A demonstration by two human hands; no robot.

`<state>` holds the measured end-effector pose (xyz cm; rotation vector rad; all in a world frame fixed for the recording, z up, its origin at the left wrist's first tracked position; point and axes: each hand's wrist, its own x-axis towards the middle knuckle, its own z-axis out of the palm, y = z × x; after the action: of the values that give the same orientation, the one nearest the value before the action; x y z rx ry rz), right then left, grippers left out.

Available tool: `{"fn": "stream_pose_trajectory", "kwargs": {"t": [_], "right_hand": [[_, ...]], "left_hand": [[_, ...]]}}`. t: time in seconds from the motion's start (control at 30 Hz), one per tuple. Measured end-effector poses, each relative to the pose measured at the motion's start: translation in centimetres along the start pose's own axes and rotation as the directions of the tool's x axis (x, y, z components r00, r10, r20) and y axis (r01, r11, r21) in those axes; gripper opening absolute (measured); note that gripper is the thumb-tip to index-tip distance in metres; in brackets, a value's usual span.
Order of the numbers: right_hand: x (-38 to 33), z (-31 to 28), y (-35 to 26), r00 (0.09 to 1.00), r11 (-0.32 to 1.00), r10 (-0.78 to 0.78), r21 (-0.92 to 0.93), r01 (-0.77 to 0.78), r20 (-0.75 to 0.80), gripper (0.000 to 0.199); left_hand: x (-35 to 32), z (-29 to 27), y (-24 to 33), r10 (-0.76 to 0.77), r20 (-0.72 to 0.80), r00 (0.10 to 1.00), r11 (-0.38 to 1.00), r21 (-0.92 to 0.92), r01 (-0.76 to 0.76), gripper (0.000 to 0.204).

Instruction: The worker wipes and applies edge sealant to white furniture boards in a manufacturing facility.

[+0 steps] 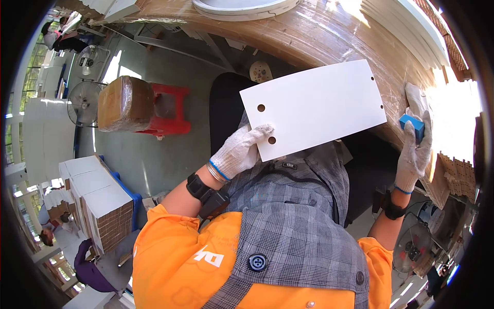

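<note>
A white rectangular panel [319,108] is held tilted over my lap, and its far edge reaches toward the table. It has two larger round holes at its left end and two small ones near its right edge. My left hand [239,149], in a white knit glove, grips the panel's lower left corner, thumb on top; the fingers beneath are hidden. Off to the right, my gloved right hand [415,152] is closed round a small blue block [412,126], apart from the panel. Just beyond that block lies a pale cloth-like item [418,98] on the table edge.
The table [329,38] is covered in wrinkled clear film and bears a round white piece [244,9] and stacked white boards [406,31]. To the left stand a red stool [172,109], a wrapped carton [126,105], a fan [84,103] and a panel stack [103,190]. Other people work farther off.
</note>
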<state>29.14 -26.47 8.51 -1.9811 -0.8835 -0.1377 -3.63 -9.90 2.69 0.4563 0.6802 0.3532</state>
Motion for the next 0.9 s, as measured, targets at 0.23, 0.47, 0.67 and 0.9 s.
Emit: {"fn": "stream_pose_trajectory", "kwargs": {"t": [0.23,0.47,0.67,0.9], "right_hand": [[-0.8,0.1,-3.1,1.0,0.995,-0.015,0.1,0.013,0.018,0.051],[0.8,2.6,-6.4,0.908,0.915,-0.385,-0.059,0.399,0.163,0.045],[3.9,9.3,-10.7,0.929,0.931,-0.239,0.339,0.136,0.283,0.039],[9.6,21.1,-17.0,0.773,0.851,-0.505,0.07,0.521,0.385,0.05]], "left_hand": [[-0.9,1.3,1.6,0.043,0.044,0.998,0.999,-0.012,-0.042,0.048],[-0.1,0.4,2.0,-0.01,0.115,0.993,0.998,-0.062,0.017,0.049],[1.0,-0.4,1.8,-0.01,0.077,0.997,0.999,0.041,0.007,0.047],[1.1,-1.7,1.6,-0.036,0.138,0.99,0.998,-0.05,0.043,0.047]]}}
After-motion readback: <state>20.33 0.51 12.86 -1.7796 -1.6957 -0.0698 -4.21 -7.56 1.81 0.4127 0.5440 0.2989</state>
